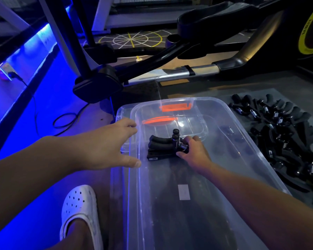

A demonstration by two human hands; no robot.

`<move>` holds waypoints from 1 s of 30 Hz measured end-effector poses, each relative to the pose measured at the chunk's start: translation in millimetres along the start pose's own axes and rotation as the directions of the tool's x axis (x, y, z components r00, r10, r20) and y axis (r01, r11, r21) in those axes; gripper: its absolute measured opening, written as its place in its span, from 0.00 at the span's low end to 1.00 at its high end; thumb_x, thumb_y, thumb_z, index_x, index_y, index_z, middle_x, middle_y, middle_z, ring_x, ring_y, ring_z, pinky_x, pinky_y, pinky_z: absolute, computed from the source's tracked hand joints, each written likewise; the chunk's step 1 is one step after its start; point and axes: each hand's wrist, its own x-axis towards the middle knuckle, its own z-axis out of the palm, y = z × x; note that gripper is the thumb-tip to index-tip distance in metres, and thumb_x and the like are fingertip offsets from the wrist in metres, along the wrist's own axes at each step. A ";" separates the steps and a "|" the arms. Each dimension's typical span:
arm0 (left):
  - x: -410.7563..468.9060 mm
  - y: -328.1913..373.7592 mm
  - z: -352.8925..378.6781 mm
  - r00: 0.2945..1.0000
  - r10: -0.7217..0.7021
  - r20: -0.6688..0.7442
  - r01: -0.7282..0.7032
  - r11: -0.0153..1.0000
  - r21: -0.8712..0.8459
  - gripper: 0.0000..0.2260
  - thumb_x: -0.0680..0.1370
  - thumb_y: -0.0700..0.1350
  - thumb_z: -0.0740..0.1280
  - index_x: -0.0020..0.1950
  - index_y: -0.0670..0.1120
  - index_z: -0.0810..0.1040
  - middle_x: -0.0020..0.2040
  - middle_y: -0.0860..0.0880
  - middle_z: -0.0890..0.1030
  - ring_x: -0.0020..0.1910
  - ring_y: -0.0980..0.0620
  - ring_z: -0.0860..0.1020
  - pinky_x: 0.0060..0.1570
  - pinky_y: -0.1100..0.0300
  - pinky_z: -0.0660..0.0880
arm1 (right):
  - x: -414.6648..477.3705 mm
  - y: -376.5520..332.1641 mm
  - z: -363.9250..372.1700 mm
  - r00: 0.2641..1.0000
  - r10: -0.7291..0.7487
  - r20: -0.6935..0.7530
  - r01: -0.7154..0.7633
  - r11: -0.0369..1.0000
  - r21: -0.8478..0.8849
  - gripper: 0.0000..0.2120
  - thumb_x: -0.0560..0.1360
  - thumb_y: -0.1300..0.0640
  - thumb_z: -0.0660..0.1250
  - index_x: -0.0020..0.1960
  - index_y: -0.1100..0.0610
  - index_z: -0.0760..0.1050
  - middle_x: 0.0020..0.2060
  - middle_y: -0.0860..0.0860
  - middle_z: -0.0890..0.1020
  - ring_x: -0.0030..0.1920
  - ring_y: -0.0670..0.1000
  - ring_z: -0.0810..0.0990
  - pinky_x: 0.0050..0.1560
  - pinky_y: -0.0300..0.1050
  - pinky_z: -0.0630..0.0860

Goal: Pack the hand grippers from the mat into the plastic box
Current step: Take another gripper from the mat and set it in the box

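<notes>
Head view: a few hand grippers point(163, 147) are held low inside the clear plastic box point(170, 222), towards its far left part. They are pinched at their spring end by the curled fingers and thumb of the right hand point(193, 152). Whether they already rest on the bottom cannot be told. The left hand point(107, 145) is spread at the box's left rim, fingers relaxed and nothing held; whether the rim is pressed cannot be told.

The step in hand is judged to be the setting down of this bundle. It would best be laid flat against the left wall with the handles aligned, so that later rows can be stacked beside it, and let go only once it rests on the bottom. The box should be steadied at the rim while this is done. Most of the work appears to remain: a large pile point(285, 134) of black grippers lies on the grey mat point(224, 92) just right of the box.

The box stands on a dark floor. An exercise machine's frame point(170, 74) stands beyond it. Blue strip lighting point(25, 51) runs along the left, and a black cable point(65, 120) is looped there. A white clog point(79, 210) is seen at the near left.
</notes>
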 end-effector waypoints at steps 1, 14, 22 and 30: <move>-0.1 0.2 -0.1 1.000 0.000 0.000 0.000 1.000 0.002 0.42 0.71 0.64 0.68 0.78 0.48 0.57 0.78 0.59 0.49 0.73 0.59 0.60 0.62 0.71 0.57 | 0.4 0.3 0.1 1.000 -0.003 -0.007 0.003 1.000 -0.003 0.18 0.69 0.53 0.76 0.56 0.54 0.74 0.51 0.48 0.70 0.48 0.54 0.78 0.54 0.48 0.75; -0.4 -0.1 0.1 1.000 0.002 0.002 -0.002 1.000 -0.002 0.42 0.71 0.65 0.68 0.78 0.49 0.56 0.77 0.60 0.49 0.73 0.59 0.60 0.64 0.69 0.59 | 3.2 5.1 -5.0 0.998 -0.004 -0.067 0.001 0.999 -0.050 0.16 0.69 0.52 0.76 0.52 0.53 0.74 0.49 0.48 0.69 0.43 0.53 0.75 0.47 0.45 0.72; -1.7 -0.3 1.5 1.000 -0.004 0.005 0.004 1.000 -0.014 0.41 0.72 0.64 0.67 0.78 0.49 0.56 0.77 0.60 0.48 0.73 0.59 0.59 0.63 0.70 0.57 | 2.6 -2.6 1.3 0.999 -0.007 -0.048 0.006 1.000 -0.023 0.17 0.68 0.53 0.76 0.51 0.55 0.73 0.50 0.49 0.70 0.45 0.54 0.77 0.50 0.47 0.75; -1.8 -0.2 0.9 1.000 -0.005 0.010 0.005 1.000 -0.018 0.41 0.72 0.64 0.68 0.78 0.48 0.56 0.78 0.60 0.48 0.73 0.59 0.60 0.63 0.70 0.57 | 2.9 -10.1 -0.7 0.998 0.034 -0.048 -0.035 0.999 -0.008 0.27 0.67 0.47 0.76 0.59 0.55 0.69 0.55 0.51 0.71 0.51 0.54 0.76 0.53 0.48 0.74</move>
